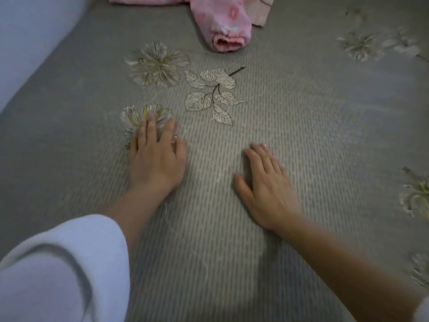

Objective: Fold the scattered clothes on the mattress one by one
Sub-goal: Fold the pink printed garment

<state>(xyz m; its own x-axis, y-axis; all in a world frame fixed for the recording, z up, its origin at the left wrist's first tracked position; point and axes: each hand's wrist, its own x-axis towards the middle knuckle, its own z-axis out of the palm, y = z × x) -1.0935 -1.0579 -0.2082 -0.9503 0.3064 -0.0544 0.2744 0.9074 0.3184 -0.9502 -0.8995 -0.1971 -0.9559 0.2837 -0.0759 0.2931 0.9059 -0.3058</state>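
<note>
Domestic bedroom, mattress (301, 140) in grey striped cover printed with flowers and leaves, pink patterned garment (222, 22) lying loose at far edge, pale blue shape (30, 31) at left unidentified.

Grips: two, left grip (157, 159) and right grip (267, 182), near centre. Pink garment (222, 22): one heap, far centre. Printed flowers (155, 63) on mattress (301, 135): two left, at least four right, some blurred. Leaf sprig (213, 94): one. Sleeve (62, 263): one, near left.
</note>
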